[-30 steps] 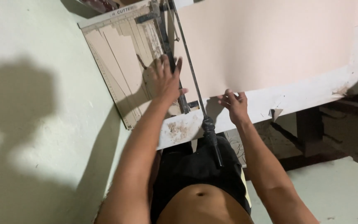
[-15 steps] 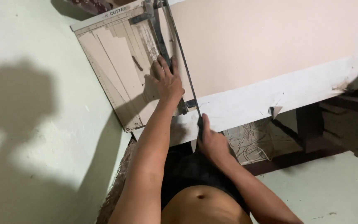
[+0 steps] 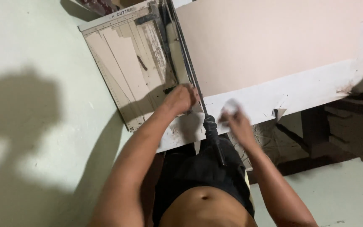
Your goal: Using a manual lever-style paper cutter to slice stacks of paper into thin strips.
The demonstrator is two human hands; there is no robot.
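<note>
A worn paper cutter (image 3: 122, 63) lies on a white table (image 3: 311, 88), its board marked with ruler lines. Its black blade arm (image 3: 185, 59) is down along the board's right edge, and the handle (image 3: 211, 128) sticks out over the table's near edge. A large pale pink sheet (image 3: 269, 42) lies to the right of the blade. My left hand (image 3: 181, 98), blurred with its fingers curled, is at the board's near right corner. To the right of the handle, my right hand (image 3: 236, 122) pinches a small white scrap (image 3: 231, 105), also blurred.
A pale wall or floor surface (image 3: 34, 105) with hard shadows fills the left. Dark wooden table framing (image 3: 316, 134) and a tangle of netting (image 3: 269, 136) lie under the table at right. My black shorts (image 3: 198, 172) are just below the handle.
My left hand slid down the board to its near corner. My right hand left the blade handle and moved right, now with a white scrap in its fingers.
</note>
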